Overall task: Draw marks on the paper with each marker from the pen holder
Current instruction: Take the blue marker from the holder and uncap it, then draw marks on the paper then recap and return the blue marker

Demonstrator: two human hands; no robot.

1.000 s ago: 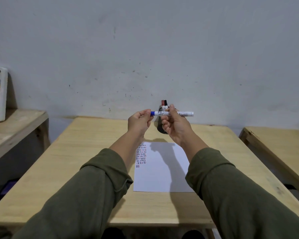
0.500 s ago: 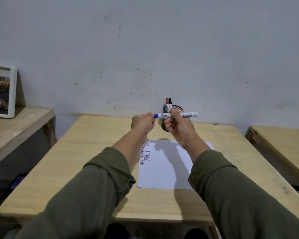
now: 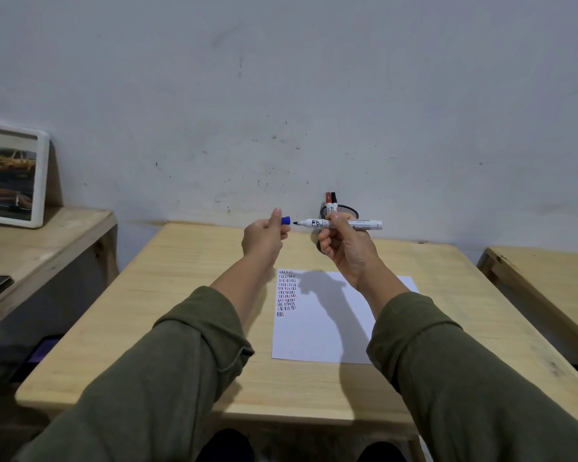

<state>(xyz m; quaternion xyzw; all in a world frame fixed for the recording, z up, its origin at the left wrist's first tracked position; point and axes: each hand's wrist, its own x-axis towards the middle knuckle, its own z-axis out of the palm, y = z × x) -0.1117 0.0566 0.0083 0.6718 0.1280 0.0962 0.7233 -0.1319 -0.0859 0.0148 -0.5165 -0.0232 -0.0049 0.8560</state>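
Observation:
My right hand (image 3: 346, 250) holds a white marker (image 3: 361, 224) level above the table, its bare dark tip pointing left. My left hand (image 3: 264, 240) pinches the marker's blue cap (image 3: 285, 220), a small gap away from the tip. Behind my right hand stands a black mesh pen holder (image 3: 347, 210) with a red-capped marker (image 3: 328, 200) and a black-capped marker (image 3: 334, 199) upright in it. Below my hands a white sheet of paper (image 3: 317, 331) lies on the wooden table (image 3: 187, 295), with rows of short blue, red and black marks (image 3: 286, 293) in its upper left corner.
A framed picture (image 3: 12, 176) leans on the wall on a wooden side table (image 3: 47, 241) at left. Another wooden table (image 3: 548, 278) stands at right. The grey wall runs right behind the pen holder.
The cap has come off the marker: my left hand pulled it away to the left, baring the tip. My right hand kept the marker level.

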